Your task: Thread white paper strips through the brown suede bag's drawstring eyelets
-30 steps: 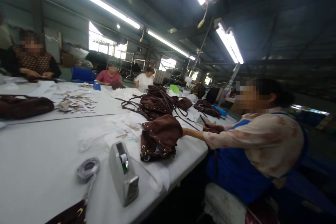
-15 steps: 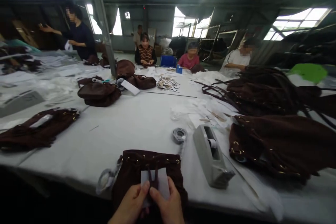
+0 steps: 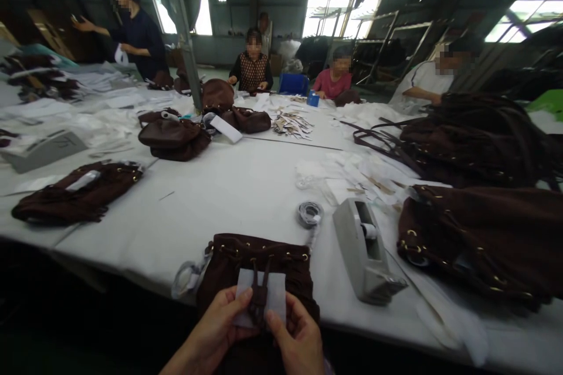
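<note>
A dark brown drawstring bag (image 3: 259, 246) with gold eyelets lies at the table's front edge before me. Over its front is a whitish sheet (image 3: 276, 288), seemingly thin paper or foam, behind the bag's drawstring ends and brown slider (image 3: 258, 297). My left hand (image 3: 229, 316) pinches the sheet's left side, its thumb beside the slider. My right hand (image 3: 297, 328) grips the sheet's lower right, thumb on top. Wrapped strap ends show beside the bag: a loop (image 3: 187, 279) on the left and a coil (image 3: 309, 214) behind its right corner.
A grey tape dispenser (image 3: 367, 252) stands right of the bag. Further right lie brown bags (image 3: 484, 234) and a heap of straps. Another bag (image 3: 79, 190) lies to the left. Across the table, several people work near a metal post (image 3: 182, 29) and scattered paper pieces (image 3: 292, 125).
The view has tilted down and turned slightly left. My thumbs have moved apart, away from the slider's middle, so the slider and more of the sheet now show between my hands.
</note>
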The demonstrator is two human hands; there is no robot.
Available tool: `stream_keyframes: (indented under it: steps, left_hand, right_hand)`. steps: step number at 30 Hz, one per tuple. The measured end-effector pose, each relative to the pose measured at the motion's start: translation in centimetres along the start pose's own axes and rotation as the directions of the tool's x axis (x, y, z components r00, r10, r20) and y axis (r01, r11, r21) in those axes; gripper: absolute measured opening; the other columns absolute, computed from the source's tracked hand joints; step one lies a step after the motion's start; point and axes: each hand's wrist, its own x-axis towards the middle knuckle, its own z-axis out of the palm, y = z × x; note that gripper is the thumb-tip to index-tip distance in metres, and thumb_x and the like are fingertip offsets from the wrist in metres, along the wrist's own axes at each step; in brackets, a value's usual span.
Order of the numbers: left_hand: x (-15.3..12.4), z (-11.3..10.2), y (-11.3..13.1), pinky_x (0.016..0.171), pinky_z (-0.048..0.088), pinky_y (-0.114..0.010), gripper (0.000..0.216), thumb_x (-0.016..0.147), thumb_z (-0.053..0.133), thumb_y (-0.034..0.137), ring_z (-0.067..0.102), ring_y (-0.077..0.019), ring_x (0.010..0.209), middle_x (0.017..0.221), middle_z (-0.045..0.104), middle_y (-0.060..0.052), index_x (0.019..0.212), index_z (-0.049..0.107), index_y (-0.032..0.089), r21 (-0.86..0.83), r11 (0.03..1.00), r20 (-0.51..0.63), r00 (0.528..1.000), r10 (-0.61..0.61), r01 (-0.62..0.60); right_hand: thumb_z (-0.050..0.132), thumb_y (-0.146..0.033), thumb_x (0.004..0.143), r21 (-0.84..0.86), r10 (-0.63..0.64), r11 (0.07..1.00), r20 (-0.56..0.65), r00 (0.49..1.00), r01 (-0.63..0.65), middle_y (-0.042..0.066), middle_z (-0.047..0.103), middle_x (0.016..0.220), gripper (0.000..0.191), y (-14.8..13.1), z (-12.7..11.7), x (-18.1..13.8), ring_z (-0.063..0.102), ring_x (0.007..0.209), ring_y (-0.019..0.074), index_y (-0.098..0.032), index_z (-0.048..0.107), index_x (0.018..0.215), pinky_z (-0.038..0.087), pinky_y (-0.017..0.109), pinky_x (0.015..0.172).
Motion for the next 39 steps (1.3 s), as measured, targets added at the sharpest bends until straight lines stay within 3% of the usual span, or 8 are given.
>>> stream_keyframes:
  steps: [7, 14, 18, 23, 25, 33, 36, 39]
  left_hand:
    - [-0.3, 0.0, -0.5, 0.061, 0.055, -0.026, 0.044, 0.073, 0.073, 0.046, 0.065, -0.0201, 0.078, 0.094, 0.069, -0.012, 0.103, 0.065, 0.014, 0.03, 1.0, -0.012, 1.0, 0.0, 0.0]
    - [-0.1, -0.5, -1.9, 0.059, 0.054, -0.025, 0.049, 0.071, 0.071, 0.055, 0.062, -0.0158, 0.066, 0.081, 0.07, -0.008, 0.098, 0.068, 0.014, 0.128, 0.991, -0.095, 0.995, 0.038, -0.025]
    - [0.0, 0.0, -2.1, 0.063, 0.053, -0.027, 0.046, 0.065, 0.077, 0.053, 0.063, -0.0172, 0.067, 0.077, 0.07, -0.008, 0.088, 0.07, 0.014, 0.024, 0.999, -0.111, 0.993, 0.05, -0.047]
    - [0.5, 0.3, -2.6, 0.056, 0.048, -0.023, 0.044, 0.058, 0.083, 0.046, 0.06, -0.015, 0.057, 0.065, 0.067, -0.004, 0.082, 0.068, 0.013, 0.004, 0.992, -0.199, 0.972, 0.127, -0.129]
    - [1.0, 0.3, -2.9, 0.054, 0.046, -0.022, 0.046, 0.055, 0.084, 0.047, 0.058, -0.0144, 0.054, 0.061, 0.064, -0.002, 0.079, 0.065, 0.013, 0.013, 0.984, -0.216, 0.96, 0.176, -0.177]
    - [0.9, 0.4, -2.5, 0.056, 0.043, -0.021, 0.038, 0.059, 0.082, 0.042, 0.057, -0.0149, 0.06, 0.061, 0.061, 0.0, 0.074, 0.06, 0.014, -0.018, 0.978, -0.18, 0.963, 0.202, -0.208]
    - [0.4, 0.6, -2.2, 0.055, 0.042, -0.021, 0.033, 0.067, 0.077, 0.043, 0.055, -0.0133, 0.06, 0.064, 0.06, 0.001, 0.075, 0.061, 0.015, -0.035, 0.98, -0.192, 0.964, 0.186, -0.196]
    - [0.6, 0.8, -1.9, 0.057, 0.043, -0.021, 0.038, 0.061, 0.08, 0.043, 0.056, -0.0139, 0.061, 0.065, 0.061, 0.0, 0.075, 0.061, 0.014, 0.049, 0.977, -0.193, 0.958, 0.212, -0.207]
  right_hand:
    - [0.071, -0.051, 0.068, -0.057, -0.069, 0.996, -0.023, 0.997, 0.068, 0.011, 0.071, 0.095, 0.054, -0.1, 0.3, -1.2, 0.067, 0.085, 0.0267, -0.016, 0.063, 0.108, 0.054, 0.035, 0.077]
    - [0.063, -0.044, 0.077, -0.341, -0.281, 0.905, -0.031, 0.959, 0.254, 0.009, 0.07, 0.101, 0.04, 0.2, -0.5, -2.2, 0.065, 0.093, 0.0254, -0.02, 0.067, 0.109, 0.054, 0.029, 0.08]
    - [0.061, -0.036, 0.081, -0.56, -0.514, 0.708, 0.008, 0.858, 0.43, 0.008, 0.07, 0.096, 0.031, 0.9, -0.7, -2.4, 0.066, 0.088, 0.0232, -0.023, 0.067, 0.109, 0.054, 0.028, 0.078]
    - [0.049, -0.018, 0.09, -0.564, -0.769, 0.411, 0.207, 0.604, 0.716, 0.005, 0.062, 0.077, 0.029, 1.5, 0.6, -1.7, 0.062, 0.068, 0.0153, -0.021, 0.059, 0.118, 0.051, 0.024, 0.062]
    - [0.046, -0.014, 0.091, -0.571, -0.787, 0.319, 0.285, 0.547, 0.756, 0.005, 0.06, 0.075, 0.03, 1.4, 1.2, -1.2, 0.06, 0.066, 0.0148, -0.018, 0.059, 0.118, 0.049, 0.024, 0.059]
    - [0.039, -0.007, 0.09, -0.588, -0.733, 0.135, 0.482, 0.48, 0.797, 0.004, 0.052, 0.07, 0.032, 0.6, 1.1, -0.5, 0.053, 0.064, 0.0148, -0.013, 0.061, 0.112, 0.043, 0.024, 0.053]
    - [0.038, -0.005, 0.089, -0.604, -0.715, 0.088, 0.515, 0.473, 0.792, 0.005, 0.053, 0.069, 0.03, 0.5, 1.0, -0.3, 0.051, 0.064, 0.0153, -0.012, 0.062, 0.105, 0.042, 0.025, 0.054]
    - [0.034, -0.006, 0.091, -0.606, -0.721, 0.061, 0.523, 0.455, 0.793, 0.006, 0.056, 0.069, 0.031, 0.5, 1.6, -0.3, 0.051, 0.063, 0.0157, -0.013, 0.064, 0.093, 0.043, 0.026, 0.054]
